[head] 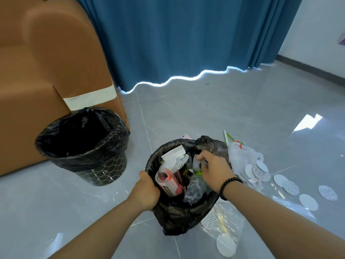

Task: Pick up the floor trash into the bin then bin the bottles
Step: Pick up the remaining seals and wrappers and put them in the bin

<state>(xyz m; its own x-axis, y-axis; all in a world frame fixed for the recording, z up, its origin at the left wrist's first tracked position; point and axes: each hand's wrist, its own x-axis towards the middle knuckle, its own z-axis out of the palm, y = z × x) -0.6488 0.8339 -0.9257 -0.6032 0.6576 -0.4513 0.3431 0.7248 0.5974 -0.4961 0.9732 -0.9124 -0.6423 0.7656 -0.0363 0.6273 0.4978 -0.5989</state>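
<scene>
A loose black trash bag (179, 212) is held open on the grey tiled floor (205, 113), its near-left rim gripped by the left hand (144, 191) so that the mouth stays wide for loading. The right hand (214, 171) is reached into that mouth, its fingers curled round a pale, crumpled piece of trash (196, 162) that appears to be on its way in; what exactly the piece is cannot be told. A beaded bracelet (228, 186) is worn on the right wrist. Already inside the bag are a red-and-white snack packet (170, 181) and clear crumpled plastic (193, 190).

One lined bin (84, 144) is stood apart to the left, against the corner of a brown sofa (37, 71), its liner folded over the rim to keep it open.

Still left on the floor, to the right of the bag, are one white plastic bag (242, 156) and flat round white discs (308, 201): about ten can be counted, some partly hidden under plastic film (225, 219). No bottles are seen. A blue curtain (177, 38) is hung behind, down to the far edge of the floor.
</scene>
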